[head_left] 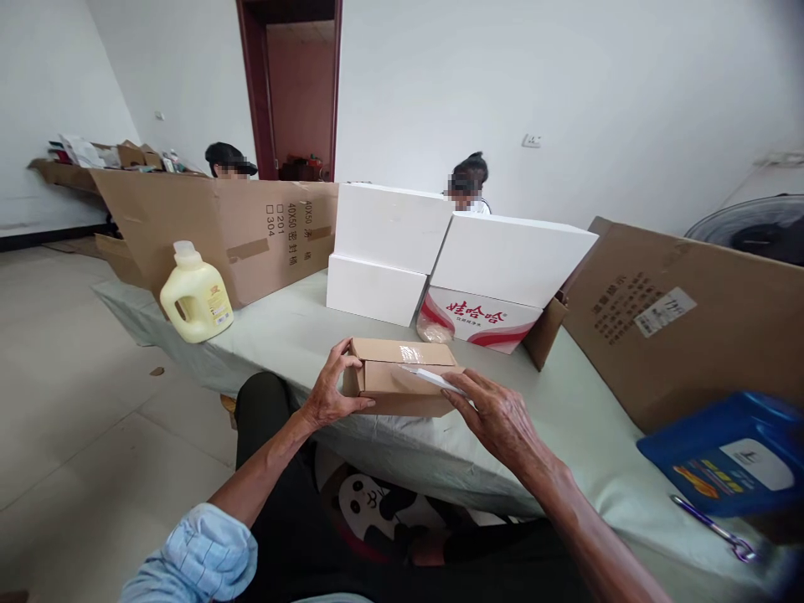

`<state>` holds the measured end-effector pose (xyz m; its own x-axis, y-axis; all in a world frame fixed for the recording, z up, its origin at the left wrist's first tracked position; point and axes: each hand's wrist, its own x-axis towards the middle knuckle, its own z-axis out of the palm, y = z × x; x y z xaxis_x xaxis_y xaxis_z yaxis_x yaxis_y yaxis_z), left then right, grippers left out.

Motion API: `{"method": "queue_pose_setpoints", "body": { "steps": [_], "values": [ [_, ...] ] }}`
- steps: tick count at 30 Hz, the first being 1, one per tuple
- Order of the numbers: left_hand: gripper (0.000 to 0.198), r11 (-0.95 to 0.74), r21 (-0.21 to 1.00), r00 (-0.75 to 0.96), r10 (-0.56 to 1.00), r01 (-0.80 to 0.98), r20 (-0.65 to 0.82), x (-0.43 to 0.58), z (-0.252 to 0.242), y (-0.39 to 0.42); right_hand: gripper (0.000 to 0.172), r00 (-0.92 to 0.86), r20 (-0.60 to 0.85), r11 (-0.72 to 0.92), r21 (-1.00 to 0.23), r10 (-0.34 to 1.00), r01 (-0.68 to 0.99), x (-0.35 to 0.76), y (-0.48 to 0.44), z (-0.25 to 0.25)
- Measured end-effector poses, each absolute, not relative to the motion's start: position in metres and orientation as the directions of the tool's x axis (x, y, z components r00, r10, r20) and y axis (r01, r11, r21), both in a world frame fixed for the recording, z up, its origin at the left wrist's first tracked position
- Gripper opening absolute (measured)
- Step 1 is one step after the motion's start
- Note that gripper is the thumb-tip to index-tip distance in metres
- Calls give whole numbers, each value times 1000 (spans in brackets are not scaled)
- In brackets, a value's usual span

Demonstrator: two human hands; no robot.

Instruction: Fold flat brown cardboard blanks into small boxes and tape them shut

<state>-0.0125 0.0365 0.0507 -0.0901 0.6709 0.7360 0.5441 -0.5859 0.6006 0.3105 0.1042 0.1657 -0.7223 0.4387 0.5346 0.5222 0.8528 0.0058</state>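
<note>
A small brown cardboard box (402, 400) sits at the near edge of the table, with a strip of clear tape (411, 353) on its top. My left hand (332, 389) grips the box's left end, thumb low on the near side and fingers at the upper corner. In my right hand (496, 414) is a slim white knife (433, 378), pinched between thumb and fingers. Its pale, blurred tip points left over the box's top, near the seam; whether it touches the cardboard I cannot tell.
Behind the box stand stacked white boxes (393, 226) and a red-and-white carton (481, 318). A yellow jug (198, 293) is left, beside a large cardboard sheet (270, 243). To the right are another cardboard panel (703, 327), a blue jug (729, 452) and a purple tool (709, 523). Two people sit beyond.
</note>
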Motion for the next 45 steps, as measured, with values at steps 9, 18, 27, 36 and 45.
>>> {"method": "queue_pose_setpoints", "body": {
  "steps": [9,18,27,36,45],
  "values": [
    [68,-603,558,-63,645,571,761,-11,51,37,49,-757,567,855,166,324,491,306,105,176],
    [70,-592,538,-40,650,600,759,-10,54,36,57,-807,488,838,239,334,491,301,109,195],
    [66,-607,523,-13,645,599,764,-9,59,33,48,-868,269,791,361,418,494,295,109,235],
    [69,-633,495,4,618,596,786,-8,60,33,42,-856,220,770,376,467,516,292,108,240],
    [66,-601,512,6,653,614,758,-8,65,32,49,-852,264,776,355,451,521,282,113,236]
  ]
}}
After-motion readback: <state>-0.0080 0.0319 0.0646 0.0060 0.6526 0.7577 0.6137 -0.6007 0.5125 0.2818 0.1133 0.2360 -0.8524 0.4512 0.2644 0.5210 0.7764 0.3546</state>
